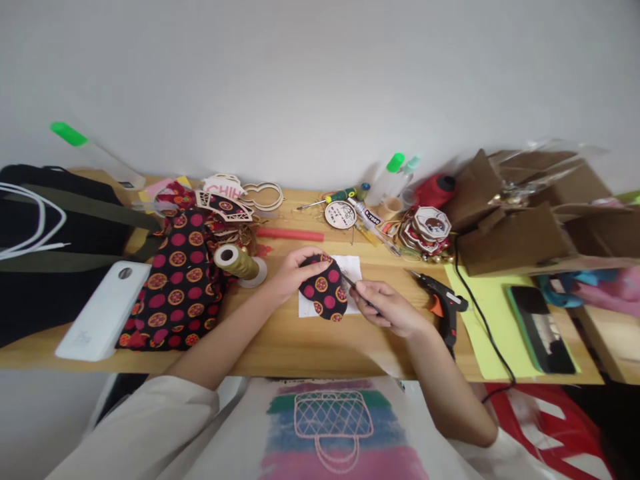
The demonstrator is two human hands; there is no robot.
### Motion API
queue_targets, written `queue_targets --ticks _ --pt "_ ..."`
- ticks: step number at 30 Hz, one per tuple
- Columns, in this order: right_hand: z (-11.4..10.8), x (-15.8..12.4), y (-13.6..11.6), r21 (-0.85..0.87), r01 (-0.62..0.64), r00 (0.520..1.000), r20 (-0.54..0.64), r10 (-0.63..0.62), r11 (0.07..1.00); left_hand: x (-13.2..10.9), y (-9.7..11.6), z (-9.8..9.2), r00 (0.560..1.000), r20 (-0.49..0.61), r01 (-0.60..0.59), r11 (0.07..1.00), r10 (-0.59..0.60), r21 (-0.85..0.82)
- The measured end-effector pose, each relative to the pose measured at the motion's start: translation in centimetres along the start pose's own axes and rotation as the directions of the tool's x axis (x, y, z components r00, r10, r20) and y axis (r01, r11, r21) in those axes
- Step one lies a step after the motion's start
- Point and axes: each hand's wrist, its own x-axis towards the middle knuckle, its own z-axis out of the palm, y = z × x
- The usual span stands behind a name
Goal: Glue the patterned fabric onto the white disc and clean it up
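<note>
My left hand (294, 272) is closed on a small cut piece of black fabric (327, 293) printed with red and orange round motifs. Its thumb lies on top of the cloth and the fingers are behind it, partly hidden. To the right, my right hand (393, 308) grips a thin dark tool (354, 288) like tweezers or a slim knife; its exact kind is unclear. The tool's tip reaches the right edge of the fabric. Beneath both lies a white sheet of paper (353, 267) on the wooden table (320, 350).
Left are matching folded fabric (175, 287), a thread spool (237, 261) and a white power bank (103, 310). Behind lie a red stick (293, 235), screwdriver (333, 197) and glue tube (365, 212). Right are a glue gun (443, 300), its cord, a phone (541, 330) and cardboard boxes (520, 233).
</note>
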Motion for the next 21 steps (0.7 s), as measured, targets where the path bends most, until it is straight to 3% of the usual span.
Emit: queue_targets --ticks 5,21 --pt "-0.2 1.3 -1.0 -0.016 0.000 1.000 0.014 0.000 1.000 -0.3 -1.2 -0.4 0.999 -0.023 -0.034 0.999 0.033 -0.014" --pt "-1.1 1.9 0.3 -0.013 -0.043 0.998 0.040 0.043 0.999 0.2 -1.3 -0.7 0.997 0.001 -0.072 0.996 0.072 0.059"
